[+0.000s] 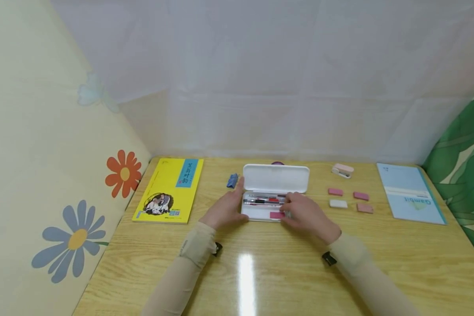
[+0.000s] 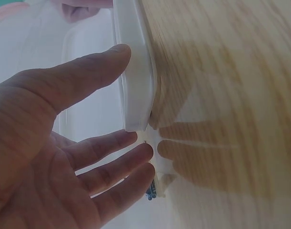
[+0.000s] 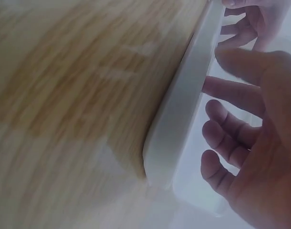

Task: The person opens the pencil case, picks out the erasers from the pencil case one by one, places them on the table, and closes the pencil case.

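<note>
left hand [image 1: 226,211], fingers apart, thumb touching open white case [image 1: 275,177], pens [image 1: 260,200] and pink eraser [image 1: 276,215] inside, right hand [image 1: 307,216] beside eraser, cannot tell if it pinches it

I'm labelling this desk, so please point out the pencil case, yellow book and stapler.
Pencil case [image 1: 276,178], head view: inside of its raised lid.
Yellow book [image 1: 169,186], head view: middle of its cover.
Stapler [image 1: 344,168], head view: its pink top.

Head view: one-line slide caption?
Left hand and right hand at an open white pencil case, pens inside, between a yellow book and loose erasers.
</note>
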`<state>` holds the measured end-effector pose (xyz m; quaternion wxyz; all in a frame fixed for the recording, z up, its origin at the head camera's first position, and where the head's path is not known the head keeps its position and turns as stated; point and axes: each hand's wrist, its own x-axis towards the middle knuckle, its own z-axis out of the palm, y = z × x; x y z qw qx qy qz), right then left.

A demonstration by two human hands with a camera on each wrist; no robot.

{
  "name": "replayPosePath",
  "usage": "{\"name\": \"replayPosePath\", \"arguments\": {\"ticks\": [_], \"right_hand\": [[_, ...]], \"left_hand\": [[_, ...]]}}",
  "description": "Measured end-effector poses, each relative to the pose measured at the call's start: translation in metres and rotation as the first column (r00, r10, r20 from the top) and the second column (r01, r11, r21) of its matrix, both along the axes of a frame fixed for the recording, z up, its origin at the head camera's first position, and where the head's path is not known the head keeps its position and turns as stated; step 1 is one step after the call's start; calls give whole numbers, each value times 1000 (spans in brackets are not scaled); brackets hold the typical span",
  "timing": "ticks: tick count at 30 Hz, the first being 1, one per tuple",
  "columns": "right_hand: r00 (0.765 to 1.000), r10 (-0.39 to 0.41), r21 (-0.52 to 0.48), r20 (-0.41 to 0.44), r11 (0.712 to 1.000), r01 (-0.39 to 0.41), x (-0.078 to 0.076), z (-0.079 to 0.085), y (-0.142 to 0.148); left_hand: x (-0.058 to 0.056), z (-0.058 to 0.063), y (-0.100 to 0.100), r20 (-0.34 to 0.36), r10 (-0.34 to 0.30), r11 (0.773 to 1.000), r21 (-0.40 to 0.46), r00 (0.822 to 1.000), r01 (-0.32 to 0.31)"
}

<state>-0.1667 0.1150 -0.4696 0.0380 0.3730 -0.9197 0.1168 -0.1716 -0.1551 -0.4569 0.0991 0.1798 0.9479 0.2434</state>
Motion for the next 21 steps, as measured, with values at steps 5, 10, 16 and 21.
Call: {"name": "replayPosePath", "arguments": {"ticks": [5,10,16,21], "right_hand": [[1000,-12,26,-10,1000,13,-1,-1,-4],[999,-38,46,37,998,36,-3,1,-8],[995,-47,52,88,998,42,-8,4,-12],[994,-31,53,106,998,25,-10,4,-13]], "left_hand": [[0,1,0,9,4,1000,1,1000,-4],[0,0,0,7,5,1000,4,1000,-5],[0,0,0,15,6,1000,4,1000,-6],[0,1,1,12,6,1000,3,1000,-6]]}}
